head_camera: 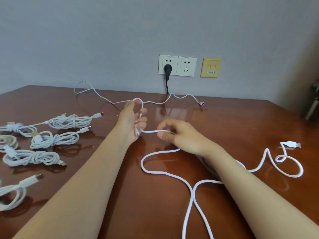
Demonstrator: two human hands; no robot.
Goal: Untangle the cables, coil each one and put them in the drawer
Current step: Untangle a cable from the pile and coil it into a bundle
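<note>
Head view.

Left hand [132,119] is raised off the table [241,121], palm facing right. Its fingers are curled round the first loop of a thick white cable [155,169]. The loop stands long-axis away from the person: its top is over the fingertips and the small connector end is tucked at the heel of the palm.

Right hand [181,133] is just beside it to the right. Thumb and forefinger pinch the same cable and the other fingers are loosely curled. A short, nearly level strand runs between the two hands.

All the slack lies on the right hand's side and nearer the person. It passes below the right wrist, bows left, crosses itself near the front edge and drops out of frame. It then comes back under the right forearm and snakes out to the USB plug [291,144] at far right.

Judgement: the right hand is the nearer one to feed slack, and the left acts as the former. The next turn draws cable from the lower right up toward the loop, and the crossing may drag.

A thin white cable [151,102] lies uncoiled along the back of the table, behind the left fingertips. Whether it touches the loop, I cannot tell.

Coiled bundles [53,139] sit well apart at far left.

No drawer is in view.
</note>
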